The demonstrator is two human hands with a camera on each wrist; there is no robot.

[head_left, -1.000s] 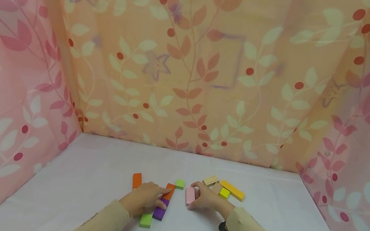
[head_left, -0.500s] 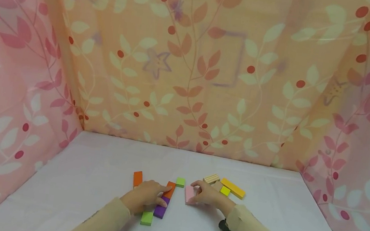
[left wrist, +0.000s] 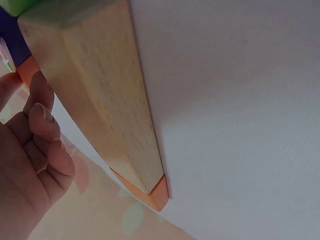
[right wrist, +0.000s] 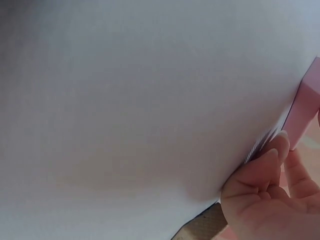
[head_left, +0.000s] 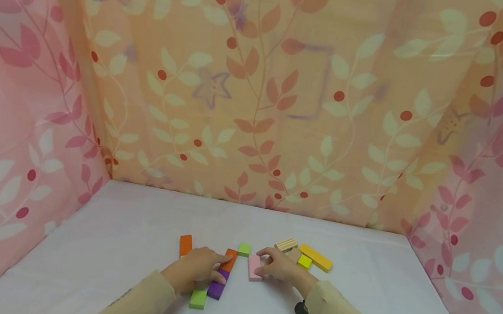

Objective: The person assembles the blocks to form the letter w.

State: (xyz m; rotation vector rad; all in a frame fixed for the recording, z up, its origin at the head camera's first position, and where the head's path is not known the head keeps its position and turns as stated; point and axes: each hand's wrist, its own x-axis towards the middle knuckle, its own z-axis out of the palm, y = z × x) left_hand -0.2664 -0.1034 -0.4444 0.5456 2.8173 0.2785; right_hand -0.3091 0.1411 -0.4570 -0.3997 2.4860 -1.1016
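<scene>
My left hand point(head_left: 198, 267) lies over a set of toy blocks, index finger reaching onto an orange block point(head_left: 231, 254) and thumb at the purple block point(head_left: 215, 290) joined end to end with it. Its other fingers are loosely curled. Beneath that hand, a long bare-wood block point(left wrist: 100, 90) runs to another orange block point(left wrist: 159, 197), as the left wrist view shows. My right hand point(head_left: 281, 266) has its index finger and thumb on a pink block point(head_left: 253, 268), which lies on the table just right of the orange and purple pair. A green block point(head_left: 244, 250) sits between their far ends.
Behind the right hand lie a ridged wooden block point(head_left: 286, 244), a tan block point(head_left: 294, 255), a small yellow block point(head_left: 304, 261) and a long amber block point(head_left: 316, 257). Another green block point(head_left: 198, 300) is near the left wrist. Patterned cloth walls point(head_left: 259, 99) enclose the white table point(head_left: 354, 246).
The pink block has slid slightly left, toward the green block, with the right hand's fingers shifting along its right side. The left hand has stayed in place.
</scene>
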